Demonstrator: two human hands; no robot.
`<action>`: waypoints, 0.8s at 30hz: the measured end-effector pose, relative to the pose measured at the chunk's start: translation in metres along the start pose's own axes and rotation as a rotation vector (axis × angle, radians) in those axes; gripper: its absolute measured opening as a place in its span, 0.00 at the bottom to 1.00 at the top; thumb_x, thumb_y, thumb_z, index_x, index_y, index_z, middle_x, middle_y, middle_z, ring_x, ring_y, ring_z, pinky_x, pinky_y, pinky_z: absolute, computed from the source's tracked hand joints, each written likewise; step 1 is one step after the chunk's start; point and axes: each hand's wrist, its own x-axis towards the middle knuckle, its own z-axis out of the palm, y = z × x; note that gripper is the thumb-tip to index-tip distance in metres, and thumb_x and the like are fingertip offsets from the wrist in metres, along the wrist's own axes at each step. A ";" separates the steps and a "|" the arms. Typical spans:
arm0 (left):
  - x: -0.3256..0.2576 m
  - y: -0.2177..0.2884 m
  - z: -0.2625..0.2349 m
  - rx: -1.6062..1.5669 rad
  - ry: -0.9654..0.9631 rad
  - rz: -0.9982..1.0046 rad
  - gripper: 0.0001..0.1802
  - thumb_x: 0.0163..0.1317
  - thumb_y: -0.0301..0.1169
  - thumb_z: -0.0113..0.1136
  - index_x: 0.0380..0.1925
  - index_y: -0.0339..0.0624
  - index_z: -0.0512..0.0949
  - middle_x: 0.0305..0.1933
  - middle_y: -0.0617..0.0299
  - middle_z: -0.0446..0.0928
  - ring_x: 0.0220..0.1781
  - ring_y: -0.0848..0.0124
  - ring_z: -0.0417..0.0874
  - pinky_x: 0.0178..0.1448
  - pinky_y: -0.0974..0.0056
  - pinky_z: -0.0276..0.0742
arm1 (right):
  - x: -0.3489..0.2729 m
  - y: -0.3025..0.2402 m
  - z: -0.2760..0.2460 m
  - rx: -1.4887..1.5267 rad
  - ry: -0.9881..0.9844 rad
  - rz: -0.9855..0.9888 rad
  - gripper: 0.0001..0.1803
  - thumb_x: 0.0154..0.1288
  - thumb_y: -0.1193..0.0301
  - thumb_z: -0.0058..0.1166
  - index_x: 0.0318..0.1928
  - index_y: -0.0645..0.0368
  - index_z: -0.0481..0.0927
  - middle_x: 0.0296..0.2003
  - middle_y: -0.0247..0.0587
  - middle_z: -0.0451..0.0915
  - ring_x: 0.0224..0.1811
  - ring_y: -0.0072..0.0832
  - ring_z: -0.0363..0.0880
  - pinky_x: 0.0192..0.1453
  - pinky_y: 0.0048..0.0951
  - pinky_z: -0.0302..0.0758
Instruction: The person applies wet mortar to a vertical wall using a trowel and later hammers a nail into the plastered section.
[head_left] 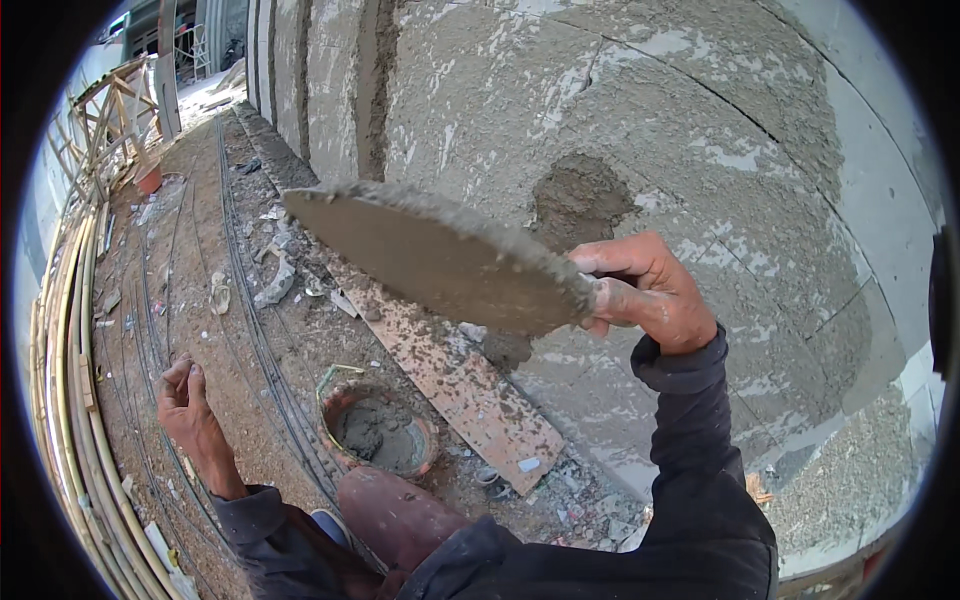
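Observation:
My right hand [655, 292] grips the handle of a trowel [430, 262]. Its long, pointed blade reaches out to the left in front of the wall, brown-grey, with wet mortar [440, 207] heaped along its upper edge. Behind it rises a block wall [480, 110], roughly coated with grey mortar, with a darker wet patch [580, 200] just above my hand. My left hand [195, 420] hangs over the ground at lower left, fingers curled in against the thumb, with nothing visible in them. Between my arms stands an orange bucket [431, 447] partly filled with grey mortar.
A mortar-spattered board [500, 430] lies along the wall's foot. Long bamboo poles [75, 400] and thin dark rods [250, 320] stretch over the dirt at left. Rubble [275, 280] is scattered about. Farther off are an orange pail [148, 178] and a wooden frame [115, 100].

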 end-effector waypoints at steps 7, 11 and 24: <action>-0.013 0.021 0.019 -0.063 -0.052 0.003 0.10 0.72 0.26 0.65 0.50 0.35 0.84 0.57 0.54 0.85 0.60 0.66 0.85 0.68 0.61 0.78 | -0.052 0.051 -0.140 -1.482 1.134 -0.137 0.17 0.82 0.59 0.55 0.54 0.61 0.81 0.30 0.41 0.83 0.28 0.28 0.80 0.34 0.34 0.76; -0.009 0.010 -0.009 0.009 -0.018 -0.008 0.11 0.72 0.27 0.67 0.50 0.36 0.84 0.58 0.52 0.85 0.60 0.66 0.85 0.66 0.61 0.80 | -0.019 0.021 -0.025 -1.245 0.996 -0.195 0.14 0.78 0.60 0.60 0.52 0.57 0.80 0.33 0.43 0.83 0.32 0.36 0.81 0.37 0.39 0.76; -0.030 0.059 -0.011 0.057 0.033 0.109 0.07 0.68 0.26 0.68 0.43 0.36 0.86 0.46 0.55 0.89 0.51 0.69 0.89 0.62 0.63 0.83 | 0.003 0.406 0.370 -0.939 -0.373 0.303 0.15 0.60 0.65 0.66 0.45 0.59 0.89 0.40 0.63 0.87 0.49 0.59 0.85 0.53 0.54 0.82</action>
